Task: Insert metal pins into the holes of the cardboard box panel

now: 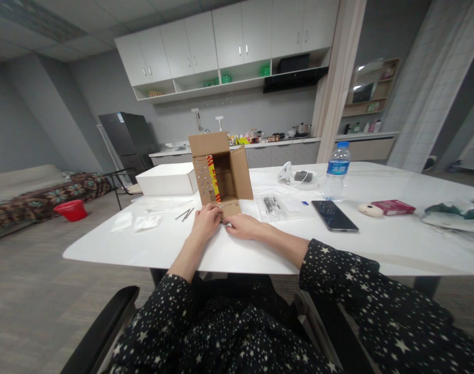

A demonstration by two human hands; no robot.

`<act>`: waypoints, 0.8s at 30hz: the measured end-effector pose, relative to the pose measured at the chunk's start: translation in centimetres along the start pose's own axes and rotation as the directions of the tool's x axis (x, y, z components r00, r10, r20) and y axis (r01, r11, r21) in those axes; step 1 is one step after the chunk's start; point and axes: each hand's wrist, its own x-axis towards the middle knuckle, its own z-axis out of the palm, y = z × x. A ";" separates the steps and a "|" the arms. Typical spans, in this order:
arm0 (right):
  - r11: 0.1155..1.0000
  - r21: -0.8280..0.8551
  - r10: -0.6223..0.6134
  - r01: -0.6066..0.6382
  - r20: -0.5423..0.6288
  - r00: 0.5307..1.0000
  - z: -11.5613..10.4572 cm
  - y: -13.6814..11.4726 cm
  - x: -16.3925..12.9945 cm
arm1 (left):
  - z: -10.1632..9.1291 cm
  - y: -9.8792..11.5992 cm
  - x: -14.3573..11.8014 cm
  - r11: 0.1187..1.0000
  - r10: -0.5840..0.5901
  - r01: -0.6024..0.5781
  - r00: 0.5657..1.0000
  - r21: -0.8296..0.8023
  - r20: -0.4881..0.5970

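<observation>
An open brown cardboard box (221, 171) stands on the white table (260, 249), its flaps spread and its left flap studded with small metal pieces. My left hand (206, 222) rests at the box's lower front flap, fingers curled on its edge. My right hand (241, 226) lies beside it, fingertips meeting the left hand at the flap; something small and metallic shows between them. A few loose nails (184, 213) lie to the left of the box. A clear bag of small parts (271, 205) lies to the right.
A white box (167, 179) sits behind left, crumpled tissues (146, 223) nearer. To the right are a water bottle (336, 171), a black phone (334, 215), a red packet (393, 207) and a green cloth (455, 213). A chair arm (104, 327) is below left.
</observation>
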 end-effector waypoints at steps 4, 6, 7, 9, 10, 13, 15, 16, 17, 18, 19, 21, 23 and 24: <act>1.000 -0.009 0.011 -0.011 0.004 1.000 0.1 0.1 0.0 | 0.0 0.0 0.0 1.000 0.003 -0.003 1.000 0.000 0.003; 1.000 -0.009 0.012 -0.012 0.006 1.000 0.2 0.1 0.0 | 0.0 0.0 -0.1 1.000 0.003 -0.003 1.000 0.000 0.003; 1.000 -0.009 0.011 -0.011 0.008 1.000 0.1 0.1 0.0 | 0.0 0.0 -0.1 1.000 0.004 -0.004 1.000 0.002 0.005; 1.000 -0.007 0.009 -0.008 0.008 1.000 0.1 0.1 0.0 | 0.0 0.0 -0.1 1.000 0.002 -0.002 1.000 0.004 0.006; 1.000 -0.006 0.006 -0.006 0.007 1.000 0.0 0.0 0.0 | -0.1 0.0 -0.2 1.000 0.000 0.000 1.000 0.004 0.006; 1.000 -0.002 0.003 -0.003 0.004 1.000 -0.1 -0.1 -0.1 | -0.3 0.3 -0.2 1.000 -0.008 0.008 1.000 -0.001 0.009; 1.000 0.001 0.006 -0.006 0.005 1.000 -0.1 -0.2 -0.1 | -0.4 0.4 -0.3 1.000 -0.014 0.014 1.000 -0.007 0.017; 1.000 0.003 0.007 -0.007 0.005 1.000 -0.2 -0.2 -0.1 | -0.4 0.5 -0.3 1.000 -0.018 0.018 1.000 -0.009 0.020; 1.000 0.004 0.008 -0.009 0.006 1.000 -0.2 -0.2 -0.1 | -0.4 0.5 -0.3 1.000 -0.020 0.021 1.000 -0.011 0.021; 1.000 0.004 0.008 -0.008 0.008 1.000 -0.2 -0.2 -0.1 | -0.4 0.5 -0.3 1.000 -0.022 0.022 1.000 -0.012 0.022; 1.000 0.005 0.008 -0.008 0.009 1.000 -0.2 -0.3 -0.1 | -0.4 0.5 -0.4 1.000 -0.023 0.023 1.000 -0.013 0.021; 1.000 0.006 0.006 -0.006 0.010 1.000 -0.3 -0.3 -0.1 | -0.3 0.4 -0.4 1.000 -0.023 0.023 1.000 -0.014 0.020; 1.000 0.006 0.004 -0.004 0.007 1.000 -0.3 -0.3 -0.1 | -0.2 0.2 -0.4 1.000 -0.023 0.024 0.999 -0.015 0.022; 1.000 0.005 0.005 -0.005 0.005 1.000 -0.4 -0.4 -0.2 | -0.2 0.2 -0.3 1.000 -0.023 0.023 0.999 -0.014 0.023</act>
